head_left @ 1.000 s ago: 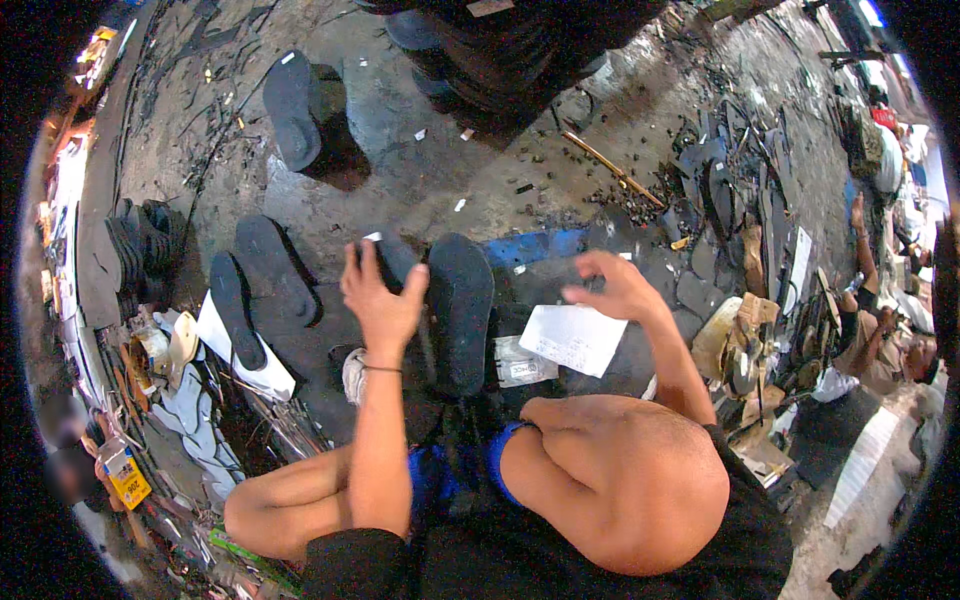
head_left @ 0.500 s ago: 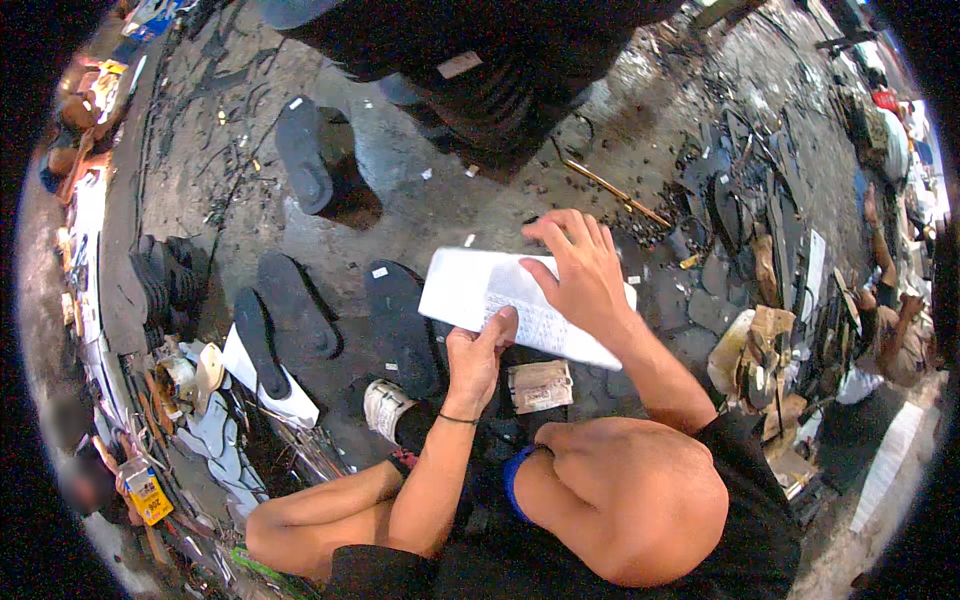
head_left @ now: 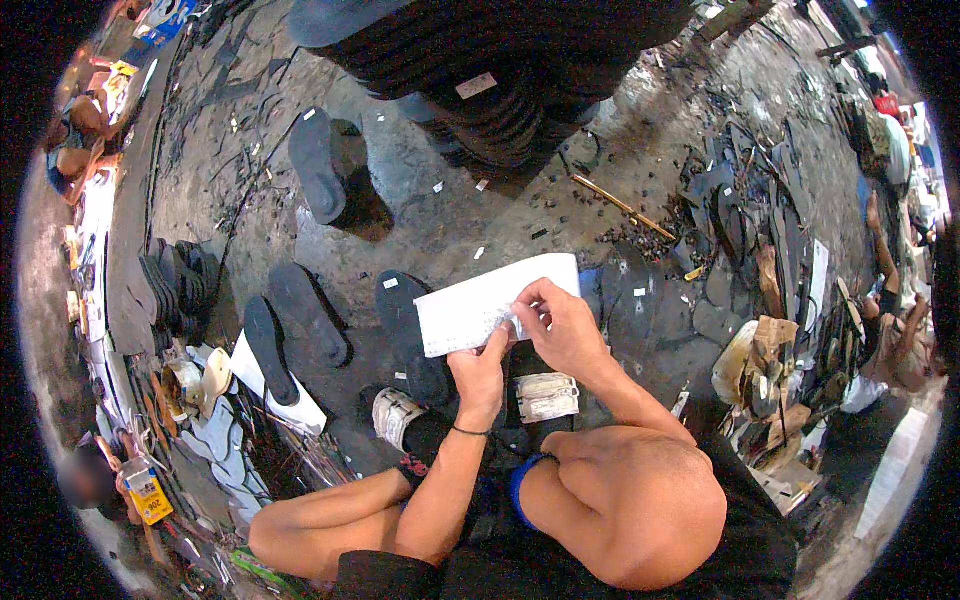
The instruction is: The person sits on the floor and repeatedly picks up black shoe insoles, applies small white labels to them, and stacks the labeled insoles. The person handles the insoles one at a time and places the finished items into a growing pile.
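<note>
At frame centre, the left hand and right hand pinch the white sheet's lower right edge, fingers closed on it.

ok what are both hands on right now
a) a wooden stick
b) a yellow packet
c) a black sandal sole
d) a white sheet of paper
d: the left hand and right hand both pinch the lower edge of the white sheet of paper, held above the dark rubber sandal soles lying on the floor.
</note>
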A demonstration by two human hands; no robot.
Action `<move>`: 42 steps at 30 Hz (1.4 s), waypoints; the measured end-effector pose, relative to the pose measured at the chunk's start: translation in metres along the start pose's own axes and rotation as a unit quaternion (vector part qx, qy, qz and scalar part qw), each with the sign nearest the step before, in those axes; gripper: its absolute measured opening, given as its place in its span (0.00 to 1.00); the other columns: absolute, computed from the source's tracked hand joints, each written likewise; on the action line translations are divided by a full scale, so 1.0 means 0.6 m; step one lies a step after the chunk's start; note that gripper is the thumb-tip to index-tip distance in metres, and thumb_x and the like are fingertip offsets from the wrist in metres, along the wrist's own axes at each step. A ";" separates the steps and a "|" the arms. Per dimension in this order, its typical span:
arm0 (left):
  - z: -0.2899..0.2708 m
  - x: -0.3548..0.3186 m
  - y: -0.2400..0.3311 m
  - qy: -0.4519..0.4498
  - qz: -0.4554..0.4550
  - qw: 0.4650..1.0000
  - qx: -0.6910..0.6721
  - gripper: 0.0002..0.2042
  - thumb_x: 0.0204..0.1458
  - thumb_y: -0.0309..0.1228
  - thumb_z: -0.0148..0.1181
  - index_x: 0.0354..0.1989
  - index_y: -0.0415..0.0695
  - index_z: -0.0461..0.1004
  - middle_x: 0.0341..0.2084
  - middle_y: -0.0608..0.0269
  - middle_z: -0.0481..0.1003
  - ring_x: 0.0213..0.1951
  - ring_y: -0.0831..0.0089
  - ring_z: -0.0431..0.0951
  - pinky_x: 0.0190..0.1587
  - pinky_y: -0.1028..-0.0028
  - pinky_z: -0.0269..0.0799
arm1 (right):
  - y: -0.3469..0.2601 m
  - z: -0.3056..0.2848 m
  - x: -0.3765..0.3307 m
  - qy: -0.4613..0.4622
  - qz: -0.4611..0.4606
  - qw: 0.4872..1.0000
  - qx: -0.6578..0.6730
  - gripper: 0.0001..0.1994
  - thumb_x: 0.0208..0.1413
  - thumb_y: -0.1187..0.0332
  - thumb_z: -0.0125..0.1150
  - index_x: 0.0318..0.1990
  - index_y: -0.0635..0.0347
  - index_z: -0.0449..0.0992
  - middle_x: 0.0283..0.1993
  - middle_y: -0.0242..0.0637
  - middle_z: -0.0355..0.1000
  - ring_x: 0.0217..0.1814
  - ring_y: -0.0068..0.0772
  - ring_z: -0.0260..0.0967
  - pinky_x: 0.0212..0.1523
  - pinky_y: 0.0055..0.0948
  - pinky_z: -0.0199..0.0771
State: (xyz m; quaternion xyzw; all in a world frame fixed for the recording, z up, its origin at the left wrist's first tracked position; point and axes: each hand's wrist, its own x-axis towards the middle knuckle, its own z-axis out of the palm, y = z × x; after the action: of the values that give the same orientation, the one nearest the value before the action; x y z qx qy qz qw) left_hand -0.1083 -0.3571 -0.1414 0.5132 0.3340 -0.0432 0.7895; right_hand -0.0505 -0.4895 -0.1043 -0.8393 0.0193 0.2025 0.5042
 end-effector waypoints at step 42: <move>0.019 -0.012 0.037 -0.006 0.155 0.970 0.185 0.13 0.56 0.20 0.66 0.49 0.32 0.78 0.42 0.58 0.82 0.43 0.74 0.81 0.45 0.72 0.78 | -0.009 0.011 0.006 0.056 -0.166 0.983 0.057 0.25 0.51 0.88 0.62 0.57 0.66 0.67 0.66 0.44 0.51 0.59 0.37 0.71 0.55 0.31 0.85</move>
State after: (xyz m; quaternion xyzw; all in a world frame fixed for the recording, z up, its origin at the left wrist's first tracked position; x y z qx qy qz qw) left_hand -0.0989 -0.3583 -0.1171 0.6957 0.2316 0.0153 0.6798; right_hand -0.0482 -0.4809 -0.1038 -0.8106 -0.0807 0.0666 0.5762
